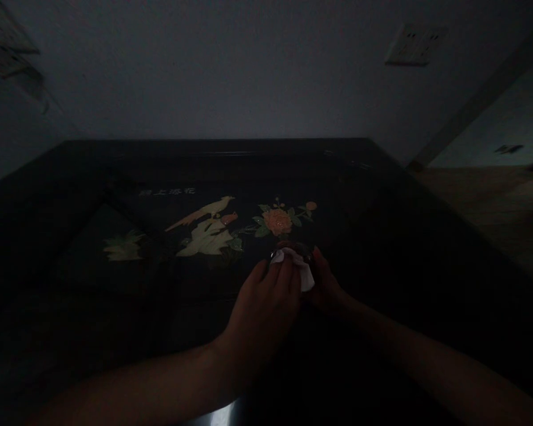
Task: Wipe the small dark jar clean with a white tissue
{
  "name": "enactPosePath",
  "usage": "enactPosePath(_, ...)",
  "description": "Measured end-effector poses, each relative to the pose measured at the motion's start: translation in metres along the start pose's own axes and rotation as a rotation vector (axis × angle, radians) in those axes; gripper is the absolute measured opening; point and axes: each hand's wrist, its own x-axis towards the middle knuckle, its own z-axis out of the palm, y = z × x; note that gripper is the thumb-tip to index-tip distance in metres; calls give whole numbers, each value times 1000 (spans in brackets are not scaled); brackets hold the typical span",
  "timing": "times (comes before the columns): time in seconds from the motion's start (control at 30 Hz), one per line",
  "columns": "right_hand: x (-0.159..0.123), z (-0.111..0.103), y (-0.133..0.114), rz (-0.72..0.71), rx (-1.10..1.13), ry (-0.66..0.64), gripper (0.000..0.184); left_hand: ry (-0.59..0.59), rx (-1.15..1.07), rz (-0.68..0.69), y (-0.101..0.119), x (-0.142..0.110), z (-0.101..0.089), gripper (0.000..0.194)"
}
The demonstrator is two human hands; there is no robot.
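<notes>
In dim light both my hands meet near the middle of a dark, glossy tabletop. My left hand presses a white tissue or cloth against a dark, shiny, rounded object, its fingers bent over the white material. On the object's right side is my right hand, with its thumb or a finger along the edge and the other fingers hidden in shadow. What kind of object it is I cannot make out.
Flower and bird pictures decorate the tabletop. A pale wall rises behind it, with a socket plate at right and more sockets at upper left. Wood-coloured floor shows beyond the right edge.
</notes>
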Motion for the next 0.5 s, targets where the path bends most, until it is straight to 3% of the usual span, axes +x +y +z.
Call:
enactPosePath(0.23,2,3,0,53,68,-54,59,12,8,-8,0,-1,11,41)
enactPosePath(0.33,1,3,-1,53,64,-47,59,-3,9,-19,1,1,6,36)
enactPosePath(0.5,-1,6,-2,51,51,-25,57,-127,-91,11,-3,7,-8,24)
